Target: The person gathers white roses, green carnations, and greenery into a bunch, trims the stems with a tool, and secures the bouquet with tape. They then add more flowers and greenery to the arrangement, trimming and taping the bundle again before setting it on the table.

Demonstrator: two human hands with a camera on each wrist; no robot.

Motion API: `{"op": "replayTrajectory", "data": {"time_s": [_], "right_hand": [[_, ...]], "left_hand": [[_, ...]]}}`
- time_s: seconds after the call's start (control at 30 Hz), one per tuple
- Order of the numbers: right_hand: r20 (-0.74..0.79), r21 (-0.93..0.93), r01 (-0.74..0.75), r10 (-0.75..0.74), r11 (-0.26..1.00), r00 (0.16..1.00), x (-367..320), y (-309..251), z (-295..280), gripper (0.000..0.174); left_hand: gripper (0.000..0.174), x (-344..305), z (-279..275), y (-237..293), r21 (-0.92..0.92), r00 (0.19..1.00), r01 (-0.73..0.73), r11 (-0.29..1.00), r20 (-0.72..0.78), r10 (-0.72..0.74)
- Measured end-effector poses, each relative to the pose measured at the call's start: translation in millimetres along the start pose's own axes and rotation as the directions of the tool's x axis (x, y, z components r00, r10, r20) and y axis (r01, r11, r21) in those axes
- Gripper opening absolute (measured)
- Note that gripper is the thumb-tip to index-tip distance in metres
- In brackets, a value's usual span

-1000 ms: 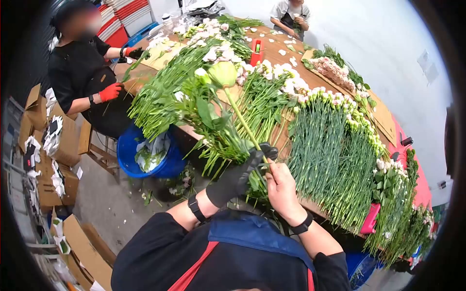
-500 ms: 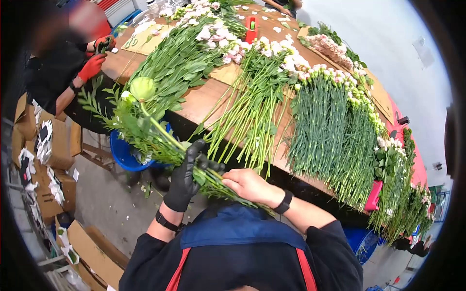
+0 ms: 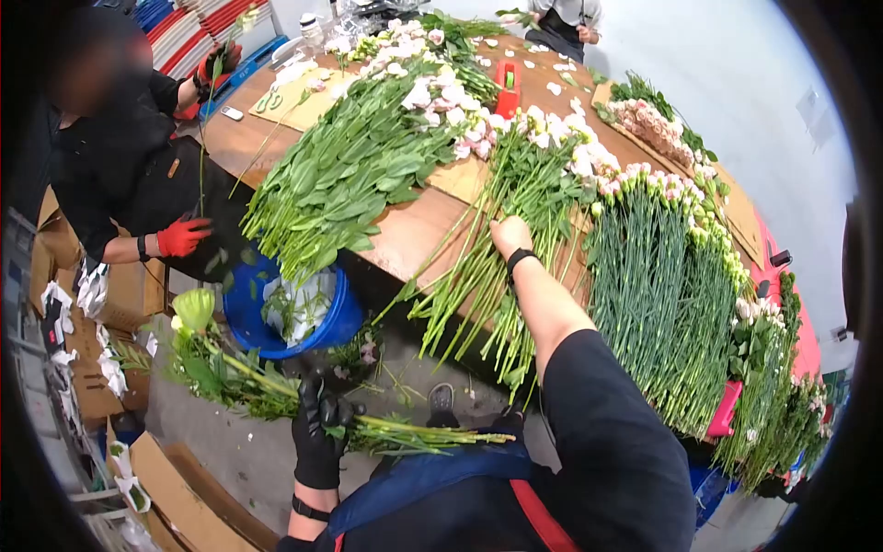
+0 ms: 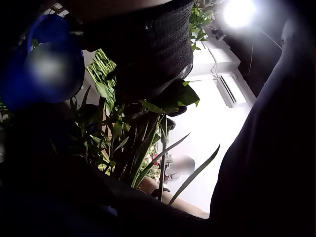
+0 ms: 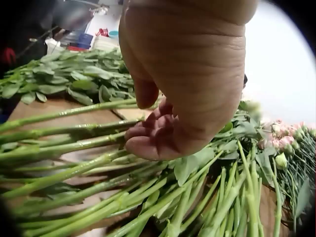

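My left hand (image 3: 319, 425), in a black glove, grips a mixed bunch of leafy stems (image 3: 395, 434) at mid-length, low over the floor. A large pale green bud (image 3: 194, 309) tops the bunch at its left end; the cut ends lie by my apron. The left wrist view shows the dark glove (image 4: 148, 54) above leaves and stems (image 4: 140, 148). My bare right hand (image 3: 511, 237) reaches onto the table among pink-and-white flowers with long green stems (image 3: 478, 285). In the right wrist view its curled fingers and thumb (image 5: 168, 113) pinch at a stem (image 5: 94, 127).
Leafy stems (image 3: 349, 175) and narrow-stemmed pale flowers (image 3: 644, 304) lie either side on the table (image 3: 409, 235). A blue bucket (image 3: 338, 322) stands below the edge. Someone in red gloves (image 3: 184, 236) is at the left, another person (image 3: 561, 28) at the far side. Cardboard boxes (image 3: 189, 488) are lower left.
My right hand has left the bunch and moved up and forward to the flowers on the table. My left hand has carried the bunch left and down, where it lies nearly level.
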State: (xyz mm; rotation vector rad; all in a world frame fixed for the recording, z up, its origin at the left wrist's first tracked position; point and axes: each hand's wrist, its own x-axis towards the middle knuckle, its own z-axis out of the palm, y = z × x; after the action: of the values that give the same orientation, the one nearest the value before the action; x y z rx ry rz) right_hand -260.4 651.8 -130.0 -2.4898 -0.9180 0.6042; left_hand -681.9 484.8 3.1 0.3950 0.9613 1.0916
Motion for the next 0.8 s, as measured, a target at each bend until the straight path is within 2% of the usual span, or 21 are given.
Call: {"op": "replayTrajectory", "data": {"time_s": [0.1, 0.17, 0.23, 0.3, 0.33, 0.37, 0.43, 0.5, 0.6, 0.63, 0.7, 0.73, 0.8], "right_hand": [[0.002, 0.075, -0.048, 0.048, 0.996, 0.999, -5.9, -4.9, -5.7, 0.038], [-0.047, 0.156, -0.089, 0.097, 0.984, 0.994, -18.7, -9.0, -15.5, 0.039], [-0.243, 0.264, -0.027, 0.094, 0.964, 0.966, -34.9, -4.9, -23.5, 0.041], [-0.439, 0.283, 0.15, -0.011, 0.947, 0.899, -40.2, 18.2, -24.9, 0.031], [-0.474, 0.27, 0.173, -0.026, 0.947, 0.88, -43.3, 28.9, -31.1, 0.025], [-0.537, 0.286, 0.251, -0.063, 0.925, 0.841, -31.9, 59.9, -22.8, 0.026], [-0.451, 0.506, 0.26, -0.004, 0.822, 0.892, -55.5, 80.7, -44.4, 0.017], [-0.457, 0.454, 0.281, -0.049, 0.845, 0.888, -78.1, 108.0, -64.7, 0.014], [-0.562, 0.241, 0.389, -0.199, 0.889, 0.803, -126.3, 126.2, -99.4, 0.013], [-0.587, 0.26, 0.437, -0.219, 0.861, 0.78, -139.1, 131.1, -108.9, 0.013], [-0.534, 0.276, 0.415, -0.221, 0.867, 0.816, -182.8, 129.0, -130.5, 0.014], [-0.535, 0.212, 0.428, -0.263, 0.878, 0.803, -205.4, 126.0, -138.6, 0.014], [-0.519, 0.157, 0.459, -0.322, 0.874, 0.792, -247.7, 124.6, -145.7, 0.014]], "left_hand": [[0.035, 5.9, -10.8, 1.5, -0.02, 1.0, 0.023, 1.0, 0.012, -0.023], [0.038, 9.6, -13.0, 2.0, -0.055, 0.997, 0.034, 0.998, 0.07, -0.03], [0.04, 19.6, -16.5, -2.1, -0.084, 0.987, 0.032, 0.996, 0.162, -0.018], [0.042, 33.8, -24.4, -9.9, -0.107, 0.962, 0.007, 0.994, 0.271, 0.023], [0.042, 29.1, -5.8, -1.4, 0.053, 0.992, 0.059, 0.997, 0.106, -0.064], [0.042, 32.5, -1.7, -1.9, 0.026, 0.988, 0.068, 0.997, 0.14, -0.071], [0.041, 42.5, 8.9, -9.9, -0.02, 0.967, 0.117, 0.993, 0.229, -0.109], [0.036, 50.7, 27.2, -15.2, -0.011, 0.944, 0.193, 0.981, 0.276, -0.183], [0.039, 56.9, 50.8, -23.9, 0.052, 0.899, 0.25, 0.967, 0.358, -0.252], [0.04, 58.8, 60.1, -27.8, 0.075, 0.878, 0.263, 0.962, 0.394, -0.271], [0.042, 60.9, 76.7, -39.1, 0.114, 0.842, 0.278, 0.954, 0.449, -0.299], [0.047, 60.5, 80.1, -47.6, 0.114, 0.816, 0.283, 0.952, 0.494, -0.302], [0.045, 59.7, 93.1, -61.2, 0.101, 0.746, 0.39, 0.915, 0.548, -0.378]]}}
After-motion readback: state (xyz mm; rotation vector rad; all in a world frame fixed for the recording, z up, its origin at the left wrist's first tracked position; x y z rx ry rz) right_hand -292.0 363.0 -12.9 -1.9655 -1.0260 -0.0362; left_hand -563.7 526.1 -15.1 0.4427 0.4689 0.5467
